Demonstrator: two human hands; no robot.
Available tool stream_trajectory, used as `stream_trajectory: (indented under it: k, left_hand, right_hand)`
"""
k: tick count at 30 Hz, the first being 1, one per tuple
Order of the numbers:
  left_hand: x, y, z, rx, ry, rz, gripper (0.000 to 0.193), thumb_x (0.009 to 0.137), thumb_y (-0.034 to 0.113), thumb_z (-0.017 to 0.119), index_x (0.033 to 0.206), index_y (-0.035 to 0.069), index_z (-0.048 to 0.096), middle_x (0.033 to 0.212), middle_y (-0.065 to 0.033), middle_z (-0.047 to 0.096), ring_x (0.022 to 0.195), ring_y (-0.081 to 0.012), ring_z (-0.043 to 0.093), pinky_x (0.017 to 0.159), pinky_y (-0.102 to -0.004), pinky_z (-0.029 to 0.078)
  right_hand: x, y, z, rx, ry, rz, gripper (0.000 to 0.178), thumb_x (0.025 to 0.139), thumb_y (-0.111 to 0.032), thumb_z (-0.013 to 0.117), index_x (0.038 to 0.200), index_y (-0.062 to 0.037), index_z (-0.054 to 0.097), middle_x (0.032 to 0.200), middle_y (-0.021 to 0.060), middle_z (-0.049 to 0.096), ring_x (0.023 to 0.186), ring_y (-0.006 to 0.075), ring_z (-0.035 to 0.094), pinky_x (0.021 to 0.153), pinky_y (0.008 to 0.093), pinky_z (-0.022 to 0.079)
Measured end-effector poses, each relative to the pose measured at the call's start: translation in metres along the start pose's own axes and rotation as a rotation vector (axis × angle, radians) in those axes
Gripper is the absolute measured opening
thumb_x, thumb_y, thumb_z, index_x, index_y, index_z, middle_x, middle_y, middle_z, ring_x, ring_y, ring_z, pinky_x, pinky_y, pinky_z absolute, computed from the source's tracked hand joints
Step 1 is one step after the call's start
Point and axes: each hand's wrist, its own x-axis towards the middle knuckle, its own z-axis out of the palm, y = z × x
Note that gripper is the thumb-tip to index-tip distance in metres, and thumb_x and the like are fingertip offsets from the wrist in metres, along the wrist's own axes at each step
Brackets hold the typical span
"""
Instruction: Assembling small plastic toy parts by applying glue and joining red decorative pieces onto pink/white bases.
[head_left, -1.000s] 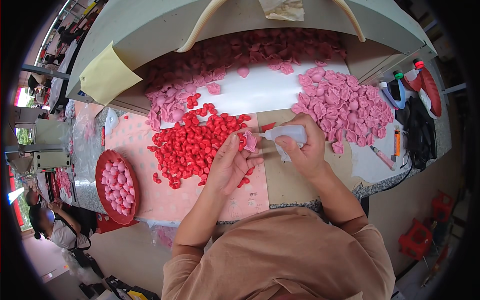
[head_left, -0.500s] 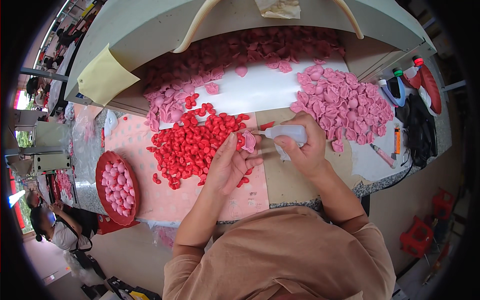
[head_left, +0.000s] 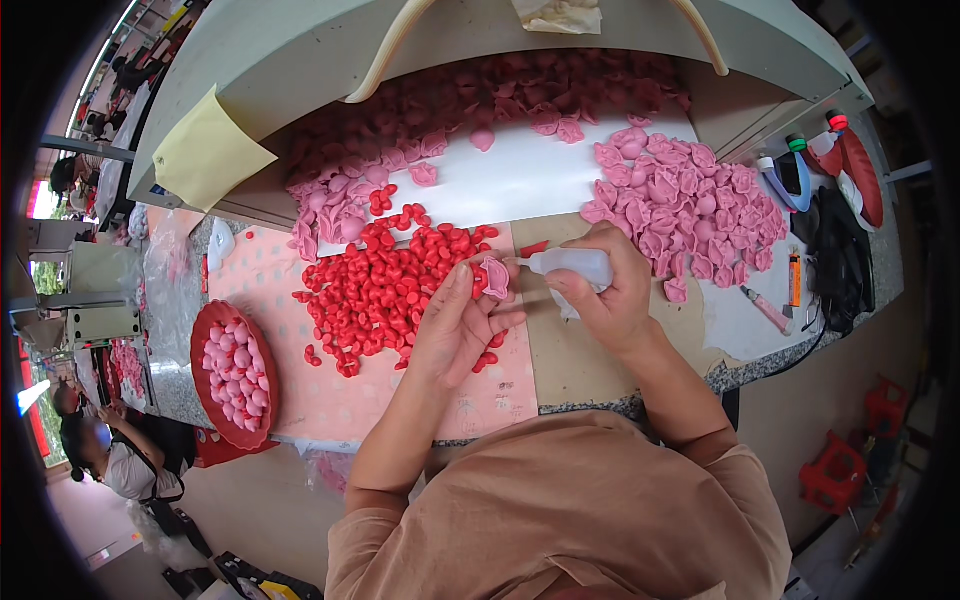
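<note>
My left hand pinches a small pink cup-shaped piece, with a bit of red showing beside it at the fingertips. In my right hand is a white squeeze bottle, lying level. Its thin nozzle points left at the rim of the pink piece; whether it touches I cannot tell. Small red pieces lie heaped just left of my left hand on a pink sheet. Beyond my right hand spreads a pile of pink cup-shaped pieces.
A red oval basin of pink and red pieces stands at the left edge. More pink pieces lie under the grey hood. A tube, an orange cutter and a black bag lie right. A person sits far left.
Very little differs. The pink piece at my left fingertips has shifted slightly left, and the bottle in my right hand has stayed almost still.
</note>
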Motion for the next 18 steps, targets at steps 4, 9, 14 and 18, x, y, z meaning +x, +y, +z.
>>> stream_trajectory:
  k: [4,9,14,18]
  left_hand:
    - [0.000,0.000,0.001,0.015,0.002,0.013,0.034,0.097,0.028,0.043,0.124,0.008,0.048,0.115,-0.0128,0.058,0.096,-0.0172,0.060,0.080,-0.0374,0.054]
    - [-0.001,0.001,0.004,0.046,0.005,0.046,0.035,0.097,0.027,0.044,0.126,0.007,0.046,0.115,-0.0115,0.057,0.097,-0.0168,0.059,0.082,-0.0365,0.053]
    - [-0.001,0.005,0.009,0.069,0.005,0.089,0.037,0.097,0.026,0.045,0.128,0.006,0.044,0.117,-0.0108,0.055,0.100,-0.0167,0.057,0.084,-0.0354,0.053]
    - [-0.003,0.007,0.011,0.063,0.001,0.113,0.037,0.097,0.024,0.044,0.129,0.006,0.042,0.124,-0.0115,0.052,0.106,-0.0198,0.056,0.086,-0.0368,0.052]
  right_hand:
    - [0.001,-0.003,0.000,0.004,-0.004,-0.011,0.027,0.077,-0.018,0.071,0.090,-0.0015,0.054,0.075,0.0098,0.058,0.063,0.0165,0.053,0.057,0.0270,0.042]
    - [0.001,-0.003,0.001,-0.002,0.007,-0.050,0.028,0.076,-0.017,0.072,0.090,-0.0014,0.055,0.075,0.0096,0.058,0.063,0.0176,0.052,0.057,0.0275,0.042]
    - [0.000,-0.002,0.001,-0.028,-0.011,-0.060,0.028,0.075,-0.016,0.073,0.090,-0.0011,0.055,0.076,0.0100,0.059,0.063,0.0184,0.052,0.056,0.0281,0.042]
    - [0.001,-0.003,0.001,-0.038,-0.010,-0.074,0.028,0.075,-0.015,0.073,0.090,-0.0012,0.055,0.077,0.0100,0.058,0.063,0.0188,0.052,0.056,0.0283,0.042]
